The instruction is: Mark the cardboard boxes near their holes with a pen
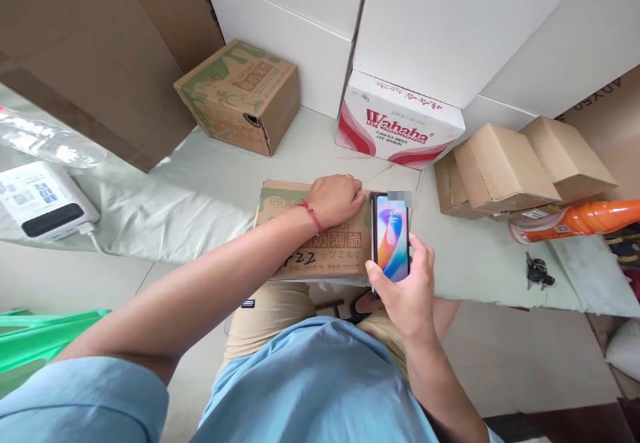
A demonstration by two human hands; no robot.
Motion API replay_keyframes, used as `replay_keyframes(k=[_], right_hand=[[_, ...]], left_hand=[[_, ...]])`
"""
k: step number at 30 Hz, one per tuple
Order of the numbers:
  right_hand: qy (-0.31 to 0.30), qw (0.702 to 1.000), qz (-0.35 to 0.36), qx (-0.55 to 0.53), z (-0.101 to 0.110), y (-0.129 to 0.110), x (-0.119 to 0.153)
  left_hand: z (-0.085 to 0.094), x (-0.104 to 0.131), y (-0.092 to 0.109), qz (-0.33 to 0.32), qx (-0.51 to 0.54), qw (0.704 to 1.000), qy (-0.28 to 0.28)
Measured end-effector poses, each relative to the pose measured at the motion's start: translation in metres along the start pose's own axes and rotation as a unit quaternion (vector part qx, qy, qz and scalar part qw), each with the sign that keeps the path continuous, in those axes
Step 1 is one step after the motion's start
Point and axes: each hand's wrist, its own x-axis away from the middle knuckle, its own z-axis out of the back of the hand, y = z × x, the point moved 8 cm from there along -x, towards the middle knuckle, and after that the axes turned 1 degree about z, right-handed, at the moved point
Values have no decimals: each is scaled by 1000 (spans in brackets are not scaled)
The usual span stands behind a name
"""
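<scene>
A brown cardboard carton [280, 223] with green print and handwritten marks lies on the cloth-covered surface in front of me. My left hand [334, 200], with a red string bracelet at the wrist, rests on top of this carton. Its fingers are curled in, and their undersides are hidden. Just off the carton's right end, my right hand [405, 290] grips a smartphone [393, 236] in a dark case, thumb on one side and fingers on the other. The phone's screen is lit with a colourful picture, facing me.
A coconut-print carton [240, 96] and a white-and-red Wahaha water box [400, 123] stand behind. Several plain brown boxes [505, 170], an orange bottle [580, 220] and keys [538, 271] are at right. A white device [47, 200] with a cable sits left.
</scene>
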Motion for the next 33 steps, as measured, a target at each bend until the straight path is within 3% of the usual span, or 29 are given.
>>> replay_keyframes(k=[5,14,28,33], right_hand=[[29,998,43,25,-10,-15,0],[67,994,81,43,8,-30,-1],[63,991,113,43,2,-46,-1],[51,994,97,30,4,-36,2]], left_hand=[[1,0,-2,6,-4,1000,2],[2,-1,-1,8,-4,1000,-5],[0,-1,-3,11,3,1000,0],[2,0,-2,7,9,1000,3]])
